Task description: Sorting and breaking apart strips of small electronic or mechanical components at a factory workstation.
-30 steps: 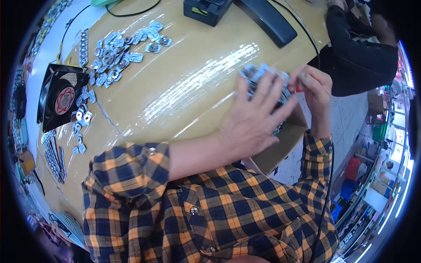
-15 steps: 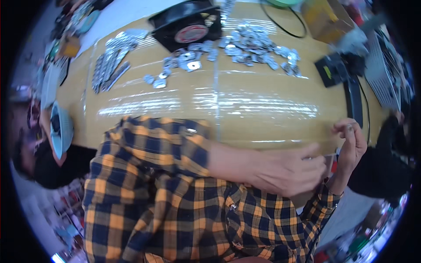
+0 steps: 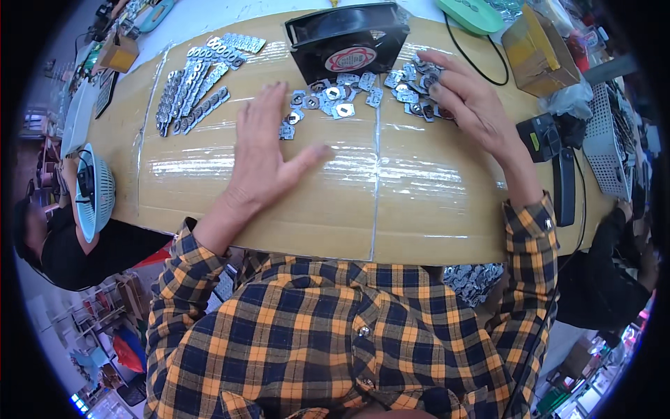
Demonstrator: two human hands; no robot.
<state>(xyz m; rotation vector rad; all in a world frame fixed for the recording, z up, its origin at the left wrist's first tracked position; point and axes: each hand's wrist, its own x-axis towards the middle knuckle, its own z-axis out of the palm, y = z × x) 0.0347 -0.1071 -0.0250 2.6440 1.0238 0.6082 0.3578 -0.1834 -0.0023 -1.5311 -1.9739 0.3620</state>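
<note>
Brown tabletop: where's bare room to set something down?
Free: the middle, between the left hand and right hand, from the loose parts to the plaid shirt; also front left, between the metal strips and blue basket. Crowded: before the black fan, and at right around the black device.

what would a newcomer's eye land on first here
Probably the plaid shirt filling the bottom middle, then the black fan at top centre, with silvery bits scattered in front. The right hand is at the pile right of the fan; the left hand is spread open, right of the silvery strips.
</note>
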